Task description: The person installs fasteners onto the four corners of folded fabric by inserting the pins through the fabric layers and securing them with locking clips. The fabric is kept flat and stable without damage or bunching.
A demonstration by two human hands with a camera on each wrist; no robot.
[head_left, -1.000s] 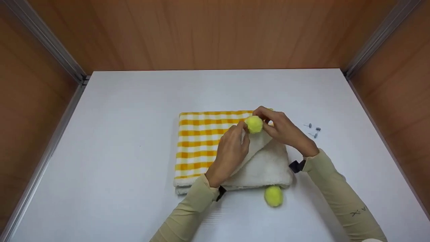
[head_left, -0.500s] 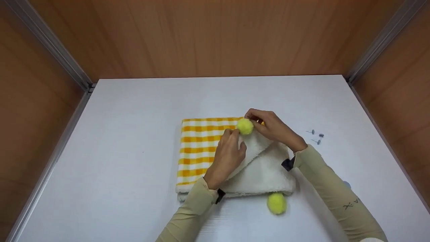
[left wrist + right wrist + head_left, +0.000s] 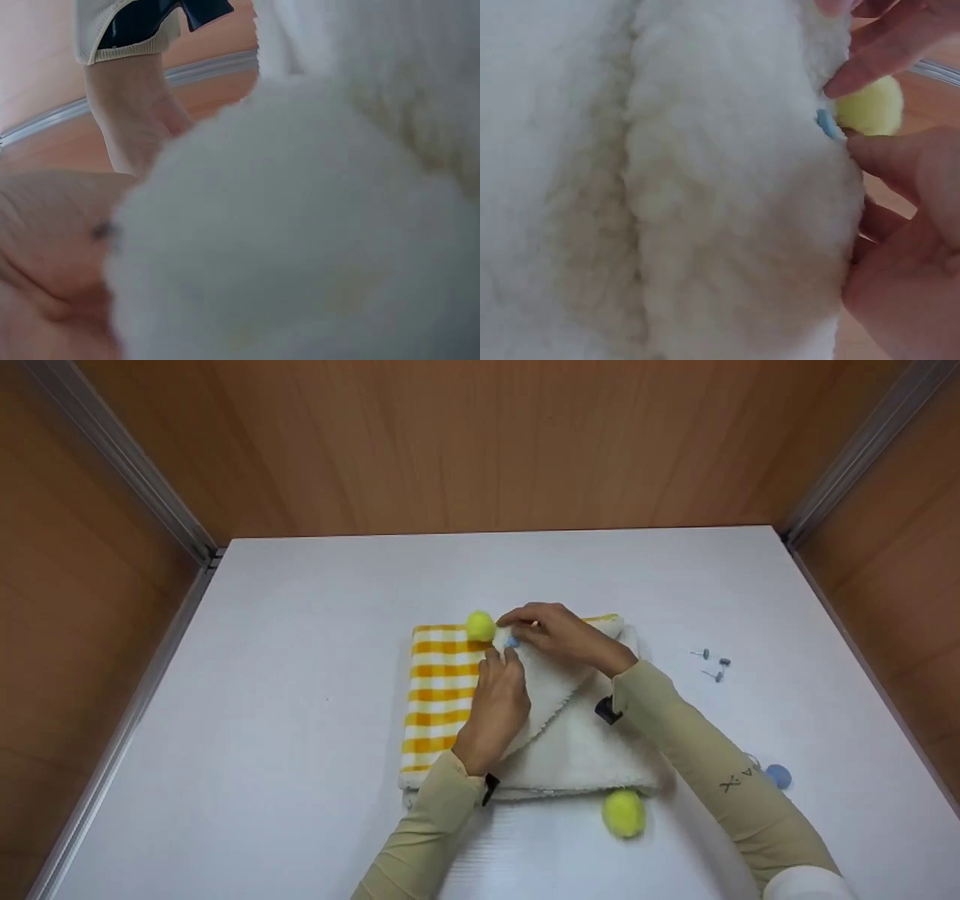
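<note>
1. On the worktop (image 3: pixel 225 720), the folded cloth (image 3: pixel 442 690) shows yellow-and-white checks along its left part and pale fleece (image 3: pixel 585 742) across its right part, where a flap (image 3: pixel 551 686) is turned over.
2. At the cloth's upper edge, the right hand (image 3: pixel 559 636) pinches the flap's corner, thumb and fingers on either side of the fleece.
3. Below that corner, the left hand (image 3: pixel 497 697) lies over the cloth with its fingertips at the fleece; I cannot tell whether they grip it.
4. Between the fingertips of both hands, a small blue piece (image 3: pixel 826 124) sits at the cloth's fleece edge.
5. Along the cloth's upper edge, a yellow pompom (image 3: pixel 480 626) lies just beside the right fingertips; a second pompom (image 3: pixel 623 814) touches its lower edge.
6. Right of the cloth, well apart, lie three grey pins (image 3: pixel 724 662); to its lower right, a blue disc (image 3: pixel 778 776) lies beside the right sleeve (image 3: pixel 697 750).
7. Beyond the cloth and on both sides, wooden panels (image 3: pixel 480 450) box in the worktop with everything on it.
</note>
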